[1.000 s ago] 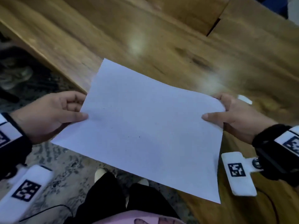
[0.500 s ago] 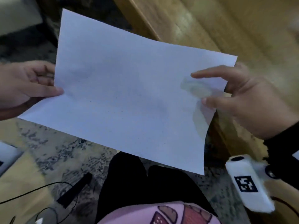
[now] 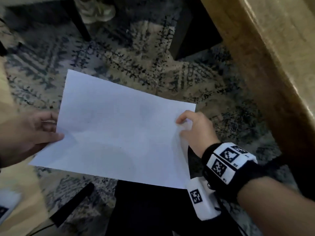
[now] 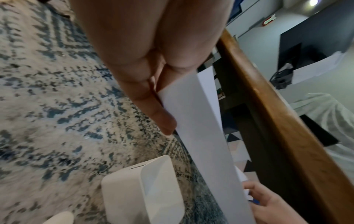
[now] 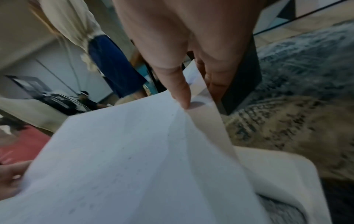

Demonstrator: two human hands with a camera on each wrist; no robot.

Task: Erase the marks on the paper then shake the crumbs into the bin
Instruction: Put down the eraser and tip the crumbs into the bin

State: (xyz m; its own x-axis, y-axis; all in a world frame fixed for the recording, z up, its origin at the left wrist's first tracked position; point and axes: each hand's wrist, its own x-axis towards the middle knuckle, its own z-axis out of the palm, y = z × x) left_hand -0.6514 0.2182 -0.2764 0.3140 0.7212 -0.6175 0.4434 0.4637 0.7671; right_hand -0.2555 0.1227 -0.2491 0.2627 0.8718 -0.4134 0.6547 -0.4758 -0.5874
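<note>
A white sheet of paper hangs in the air above a patterned rug, held at both short edges. My left hand pinches its left edge, thumb on top and fingers beneath. My right hand pinches the right edge near the far corner, and the paper bends up there. In the left wrist view the paper runs edge-on from my left hand toward the right hand. The right wrist view shows a fingertip pressing the paper, which carries tiny dark specks. No bin is in view.
The wooden table's edge runs down the right side, with a dark table leg behind the paper. A patterned rug covers the floor. My dark trousers are below the sheet, and a black object lies on the rug.
The paper has left the tabletop and moved left and down, now held over the rug. My right hand shifted its hold to a pinch near the far right corner.
</note>
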